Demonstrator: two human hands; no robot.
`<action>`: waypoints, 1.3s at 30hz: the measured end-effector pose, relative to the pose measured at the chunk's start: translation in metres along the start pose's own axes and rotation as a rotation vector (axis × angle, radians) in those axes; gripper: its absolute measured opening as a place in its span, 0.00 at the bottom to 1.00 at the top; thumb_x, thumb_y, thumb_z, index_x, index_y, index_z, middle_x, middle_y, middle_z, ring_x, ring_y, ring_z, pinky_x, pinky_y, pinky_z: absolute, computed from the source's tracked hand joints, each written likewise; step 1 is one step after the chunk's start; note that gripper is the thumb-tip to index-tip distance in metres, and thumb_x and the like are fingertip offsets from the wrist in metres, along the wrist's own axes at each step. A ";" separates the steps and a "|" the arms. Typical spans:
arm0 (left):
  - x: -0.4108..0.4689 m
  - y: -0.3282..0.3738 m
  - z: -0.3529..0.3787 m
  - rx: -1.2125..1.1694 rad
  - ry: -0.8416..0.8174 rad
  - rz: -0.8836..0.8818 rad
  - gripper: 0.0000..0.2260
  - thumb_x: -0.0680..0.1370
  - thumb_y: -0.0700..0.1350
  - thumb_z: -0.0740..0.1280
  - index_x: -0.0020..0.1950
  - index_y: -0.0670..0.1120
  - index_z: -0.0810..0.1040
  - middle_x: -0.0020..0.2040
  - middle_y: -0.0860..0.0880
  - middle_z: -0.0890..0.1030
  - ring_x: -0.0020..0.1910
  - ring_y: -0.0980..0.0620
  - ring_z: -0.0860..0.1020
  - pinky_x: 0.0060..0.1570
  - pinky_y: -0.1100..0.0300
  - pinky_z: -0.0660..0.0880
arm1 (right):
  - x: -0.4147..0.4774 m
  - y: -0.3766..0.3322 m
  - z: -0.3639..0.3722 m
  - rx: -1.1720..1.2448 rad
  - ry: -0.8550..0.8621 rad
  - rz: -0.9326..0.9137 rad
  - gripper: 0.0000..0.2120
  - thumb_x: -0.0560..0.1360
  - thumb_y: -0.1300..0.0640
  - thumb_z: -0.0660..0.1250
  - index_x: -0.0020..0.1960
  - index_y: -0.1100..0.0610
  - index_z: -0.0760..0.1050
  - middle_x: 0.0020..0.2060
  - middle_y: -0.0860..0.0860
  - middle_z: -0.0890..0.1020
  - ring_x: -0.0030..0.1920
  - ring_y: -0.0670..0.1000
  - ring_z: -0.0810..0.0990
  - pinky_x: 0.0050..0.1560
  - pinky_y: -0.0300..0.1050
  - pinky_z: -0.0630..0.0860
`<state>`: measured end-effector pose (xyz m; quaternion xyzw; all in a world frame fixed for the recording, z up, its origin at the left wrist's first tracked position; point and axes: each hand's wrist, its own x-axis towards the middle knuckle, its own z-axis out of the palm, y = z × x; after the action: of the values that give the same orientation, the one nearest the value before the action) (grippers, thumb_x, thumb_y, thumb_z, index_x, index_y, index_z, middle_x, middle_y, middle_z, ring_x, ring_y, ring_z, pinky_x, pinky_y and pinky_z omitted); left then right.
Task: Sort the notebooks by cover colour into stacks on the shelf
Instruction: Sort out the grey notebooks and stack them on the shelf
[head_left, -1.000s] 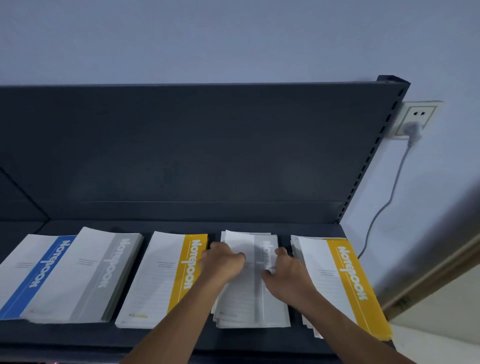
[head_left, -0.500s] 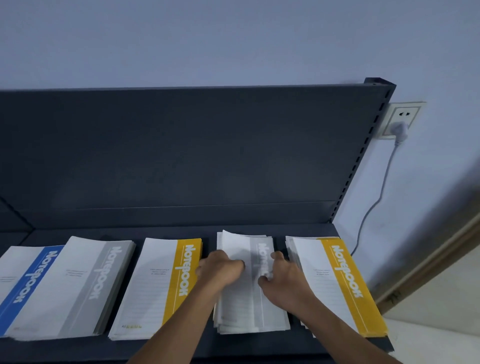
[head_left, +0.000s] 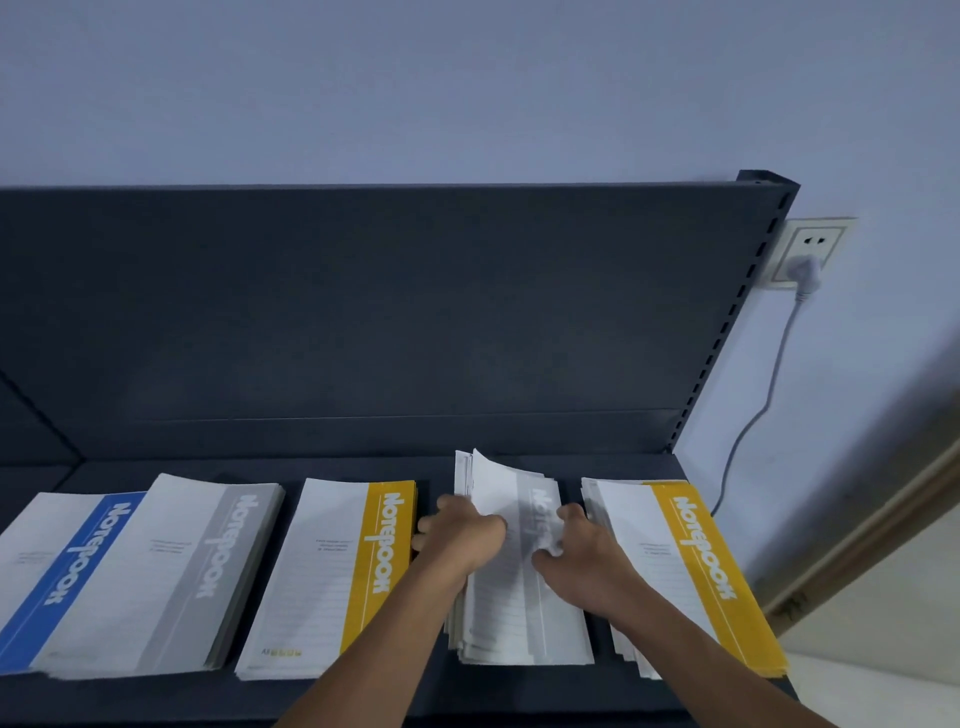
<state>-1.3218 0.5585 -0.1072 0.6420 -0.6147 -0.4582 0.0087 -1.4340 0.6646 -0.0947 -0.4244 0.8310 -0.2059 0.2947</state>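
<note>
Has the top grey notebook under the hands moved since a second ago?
Yes. The top grey notebook has its far edge lifted off the stack.

"Notebook" (white letters) on the blue cover, grey cover, yellow covers.

Grey notebook's far end newly lifted

Both hands, left hand and right hand, grip the grey-striped notebook stack.
</note>
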 end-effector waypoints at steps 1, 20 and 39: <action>0.000 0.000 -0.001 -0.017 -0.015 0.005 0.37 0.70 0.53 0.68 0.75 0.45 0.58 0.67 0.43 0.71 0.63 0.42 0.72 0.58 0.47 0.76 | 0.000 0.001 -0.001 0.004 0.000 0.002 0.26 0.77 0.53 0.65 0.72 0.58 0.63 0.50 0.50 0.75 0.50 0.50 0.80 0.53 0.48 0.80; -0.039 -0.047 -0.030 -0.513 -0.057 0.638 0.24 0.79 0.43 0.72 0.68 0.61 0.66 0.61 0.60 0.79 0.62 0.58 0.77 0.60 0.57 0.75 | -0.017 0.007 -0.021 0.627 0.083 -0.116 0.24 0.69 0.61 0.76 0.59 0.46 0.71 0.51 0.44 0.84 0.52 0.44 0.83 0.54 0.48 0.81; -0.058 -0.049 -0.034 -0.452 -0.201 0.650 0.31 0.70 0.55 0.76 0.70 0.62 0.68 0.60 0.60 0.81 0.62 0.59 0.78 0.64 0.54 0.75 | -0.031 0.016 -0.006 0.563 0.146 -0.289 0.29 0.71 0.60 0.77 0.66 0.46 0.69 0.57 0.42 0.82 0.59 0.40 0.79 0.58 0.39 0.77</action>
<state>-1.2528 0.5978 -0.0821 0.3484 -0.6670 -0.6156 0.2340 -1.4328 0.7002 -0.0901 -0.4241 0.6913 -0.4974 0.3081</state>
